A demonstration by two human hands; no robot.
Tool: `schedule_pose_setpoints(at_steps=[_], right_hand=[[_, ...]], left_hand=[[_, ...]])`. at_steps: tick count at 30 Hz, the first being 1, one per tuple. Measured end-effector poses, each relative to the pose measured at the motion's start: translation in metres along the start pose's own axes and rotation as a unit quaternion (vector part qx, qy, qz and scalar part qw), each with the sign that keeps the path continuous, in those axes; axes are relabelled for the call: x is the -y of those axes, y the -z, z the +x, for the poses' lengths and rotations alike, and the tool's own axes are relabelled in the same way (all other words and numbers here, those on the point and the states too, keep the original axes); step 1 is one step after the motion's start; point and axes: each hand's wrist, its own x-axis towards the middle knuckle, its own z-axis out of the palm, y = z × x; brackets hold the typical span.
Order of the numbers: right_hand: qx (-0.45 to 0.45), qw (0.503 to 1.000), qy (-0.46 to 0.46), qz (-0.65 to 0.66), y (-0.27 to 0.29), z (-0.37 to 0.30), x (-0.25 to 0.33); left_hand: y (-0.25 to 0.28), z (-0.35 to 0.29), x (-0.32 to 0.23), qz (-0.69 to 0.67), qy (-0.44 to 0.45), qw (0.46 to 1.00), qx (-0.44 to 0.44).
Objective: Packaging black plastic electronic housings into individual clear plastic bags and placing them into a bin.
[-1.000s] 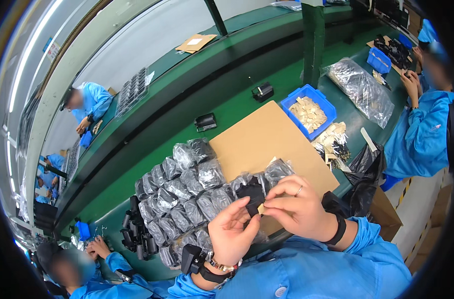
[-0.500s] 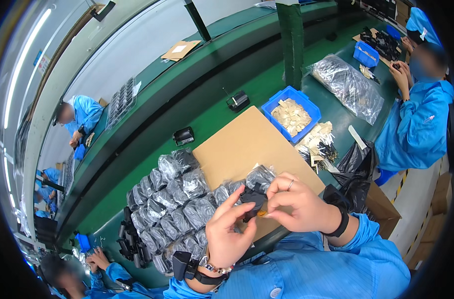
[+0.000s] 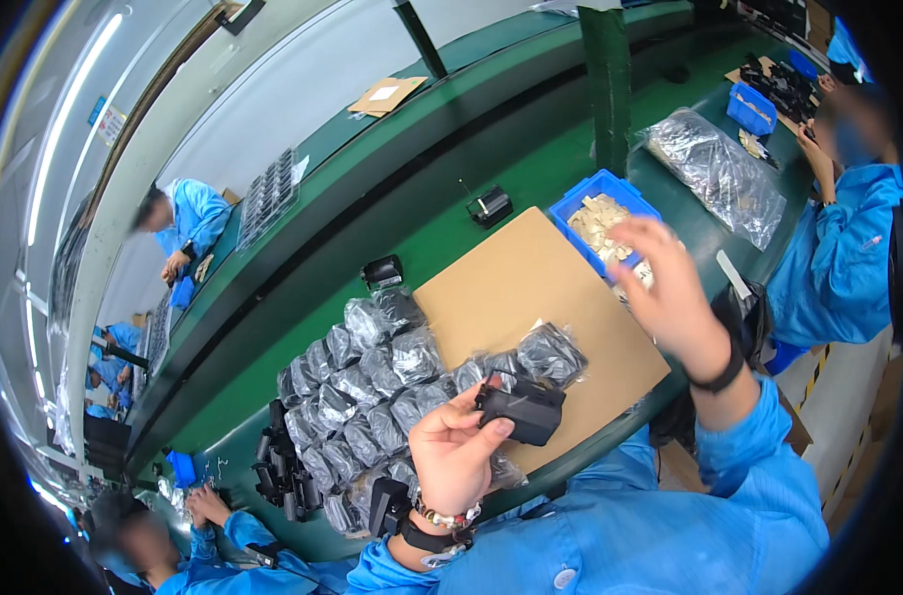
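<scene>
My left hand (image 3: pixel 449 458) grips a boxy black plastic device (image 3: pixel 531 412) by its left end, thumb on the near side. The device is held over the near part of a flat cardboard sheet (image 3: pixel 511 268). My right hand (image 3: pixel 669 293) is raised at the near right side of a blue bin (image 3: pixel 567 205), slightly blurred. Its fingers are apart and nothing shows in them. Small flat beige pieces (image 3: pixel 595 220) fill the bin, and the hand hides some of them. Just beyond the device, a plastic-wrapped black unit (image 3: pixel 552 355) rests on the cardboard.
Rows of bagged black units (image 3: pixel 367 382) cover the bench at left, with bare black parts (image 3: pixel 281 466) beside them. Two black devices (image 3: pixel 489 205) stand further back. A large clear plastic bag (image 3: pixel 719 174) lies right of a green post (image 3: pixel 608 89). Co-workers in blue sit around.
My right hand has left the black device and moved up and right to the blue bin, its fingers spreading. My left hand keeps the device, now turned level. The view has shifted slightly.
</scene>
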Motion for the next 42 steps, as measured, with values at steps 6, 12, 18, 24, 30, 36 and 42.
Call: schedule_pose_setpoints(at_steps=[6, 12, 18, 24, 30, 36, 42], right_hand=[[0.175, 0.838, -0.153, 0.493, -0.041, -0.066, 0.099], [0.2, 0.694, -0.276, 0.634, -0.048, -0.062, 0.095], [0.275, 0.69, -0.277, 0.609, -0.051, -0.063, 0.1], [0.317, 0.731, -0.238, 0.556, -0.06, -0.064, 0.112], [0.303, 0.785, -0.181, 0.509, -0.07, -0.064, 0.134], [0.33, 0.75, -0.243, 0.518, -0.083, -0.061, 0.146], [0.403, 0.715, -0.257, 0.511, -0.099, -0.054, 0.162]], left_hand=[[-0.005, -0.006, 0.007, -0.177, 0.004, 0.984, -0.019], [0.003, -0.008, -0.017, 0.019, 0.059, 0.998, -0.005], [0.019, -0.021, -0.026, 0.011, 0.123, 0.992, 0.023], [0.045, -0.034, -0.02, -0.048, 0.101, 0.994, 0.02], [0.053, -0.044, -0.024, -0.077, 0.07, 0.995, -0.009], [0.063, -0.054, -0.031, -0.051, 0.015, 0.998, -0.034], [0.075, -0.07, -0.042, -0.034, 0.014, 0.995, -0.097]])
